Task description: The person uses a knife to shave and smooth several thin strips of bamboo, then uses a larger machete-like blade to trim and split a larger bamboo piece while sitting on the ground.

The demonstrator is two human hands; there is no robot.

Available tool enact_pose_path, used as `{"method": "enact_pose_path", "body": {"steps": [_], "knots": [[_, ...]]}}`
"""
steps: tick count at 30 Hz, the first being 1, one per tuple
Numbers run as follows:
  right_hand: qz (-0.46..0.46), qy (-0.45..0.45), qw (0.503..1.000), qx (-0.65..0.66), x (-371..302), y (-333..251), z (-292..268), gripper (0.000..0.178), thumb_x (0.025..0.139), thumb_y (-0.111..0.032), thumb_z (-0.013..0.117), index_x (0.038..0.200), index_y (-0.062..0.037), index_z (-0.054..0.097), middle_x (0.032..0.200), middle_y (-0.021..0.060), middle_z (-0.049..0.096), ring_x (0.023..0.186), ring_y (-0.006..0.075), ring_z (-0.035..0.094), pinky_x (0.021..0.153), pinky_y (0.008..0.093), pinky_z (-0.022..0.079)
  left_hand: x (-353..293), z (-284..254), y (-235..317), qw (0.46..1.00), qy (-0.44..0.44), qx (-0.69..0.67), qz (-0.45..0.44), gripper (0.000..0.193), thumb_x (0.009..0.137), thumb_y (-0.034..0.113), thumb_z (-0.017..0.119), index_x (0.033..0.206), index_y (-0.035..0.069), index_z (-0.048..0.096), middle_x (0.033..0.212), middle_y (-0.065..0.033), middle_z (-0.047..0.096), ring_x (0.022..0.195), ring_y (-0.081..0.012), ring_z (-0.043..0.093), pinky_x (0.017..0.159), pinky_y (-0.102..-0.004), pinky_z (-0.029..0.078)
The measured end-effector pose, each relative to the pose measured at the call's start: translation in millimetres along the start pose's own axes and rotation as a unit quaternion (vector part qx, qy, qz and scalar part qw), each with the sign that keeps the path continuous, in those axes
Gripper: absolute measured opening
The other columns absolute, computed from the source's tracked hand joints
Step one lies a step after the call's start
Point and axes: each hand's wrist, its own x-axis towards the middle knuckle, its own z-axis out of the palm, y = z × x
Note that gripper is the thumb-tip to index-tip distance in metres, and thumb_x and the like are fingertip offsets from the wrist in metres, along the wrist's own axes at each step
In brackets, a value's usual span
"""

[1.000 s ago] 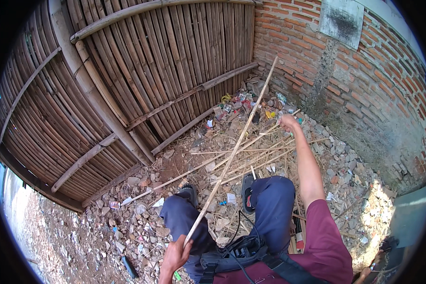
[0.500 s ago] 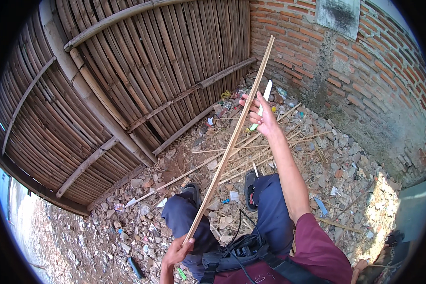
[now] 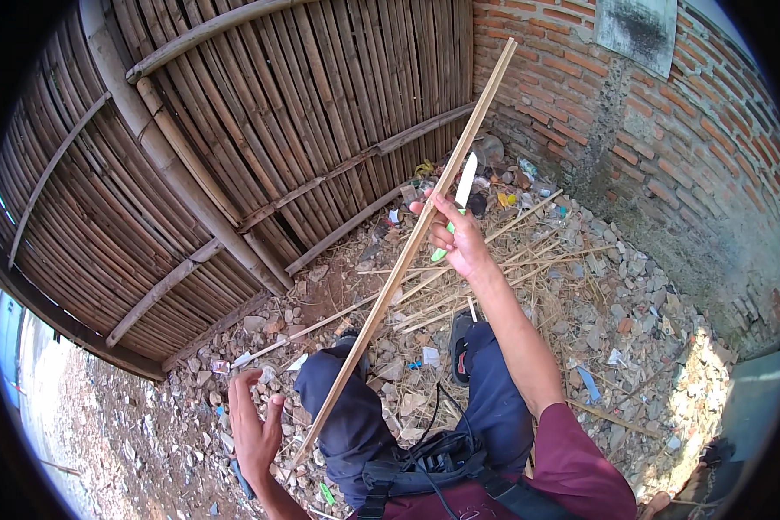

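Observation:
A long pale bamboo strip [image 3: 381, 301] slants across the view, its far end raised toward the brick wall and its near end beside my left knee. My right hand [image 3: 464, 238] grips it above the middle, fingers curled. In the same hand is a knife [image 3: 466, 180] with a white blade pointing up and a green handle partly hidden by the fingers. My left hand [image 3: 253, 425] is open, thumb apart from the fingers, left of the strip's near end and not touching it.
Thin strips [image 3: 529, 260] and shavings lie on rubble ground [image 3: 598, 303] ahead of my feet. A bamboo fence [image 3: 303, 113] stands at the left, a brick wall [image 3: 563, 87] at the back right. Black straps and a cable [image 3: 446, 446] lie at my lap.
My left hand has let go of the strip's near end and moved left and up, opening. The strip and my right hand with the knife have shifted slightly left.

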Motion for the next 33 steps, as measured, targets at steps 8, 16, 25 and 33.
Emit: {"method": "enact_pose_path", "body": {"steps": [8, 16, 25, 33], "knots": [[0.055, -0.027, 0.998, -0.033, -19, 30, 32, 0.038, 0.1, -0.033, 0.07, 0.128, -0.0081, 0.063, 0.116, 0.0186, 0.076, 0.045, -0.0015, 0.028, 0.043, 0.0171, 0.023, 79, 95, 116, 0.995, -0.005, -0.056, 0.085, 0.072, 0.088, 0.042, 0.082, 0.135, -0.004, 0.052, 0.117, -0.0213, 0.065, 0.112, -0.0354, 0.065, 0.098, -0.0443, 0.051], [0.062, -0.031, 0.992, -0.105, -27, 15, 19, 0.038, 0.103, -0.029, 0.065, 0.132, -0.0048, 0.064, 0.122, 0.0187, 0.074, 0.047, -0.0033, 0.028, 0.043, 0.015, 0.023, 105, 153, 88, 0.804, -0.376, -0.443, -0.128, 0.032, 0.113, 0.029, 0.052, 0.11, -0.001, 0.063, 0.072, 0.0044, 0.048, 0.064, -0.0068, 0.044, 0.057, -0.0276, 0.04], [-0.172, 0.004, 0.782, -0.599, -24, 28, -13, 0.025, 0.088, -0.003, 0.064, 0.108, -0.0001, 0.077, 0.098, 0.0181, 0.079, 0.088, 0.0323, 0.077, 0.083, 0.0428, 0.058, 98, 147, 112, 0.977, -0.136, -0.159, -0.029, 0.036, 0.109, 0.03, 0.052, 0.096, -0.004, 0.057, 0.072, -0.0159, 0.057, 0.068, -0.0253, 0.051, 0.068, -0.0447, 0.043], [-0.258, 0.031, 0.672, -0.693, -28, 34, 13, 0.01, 0.088, -0.006, 0.062, 0.087, -0.005, 0.072, 0.073, 0.0156, 0.071, 0.068, 0.0366, 0.07, 0.06, 0.0473, 0.052, 90, 146, 107, 0.979, -0.135, -0.15, -0.005, 0.048, 0.111, 0.038, 0.048, 0.09, -0.005, 0.053, 0.071, -0.0281, 0.057, 0.068, -0.0452, 0.056, 0.067, -0.0529, 0.043]]}}
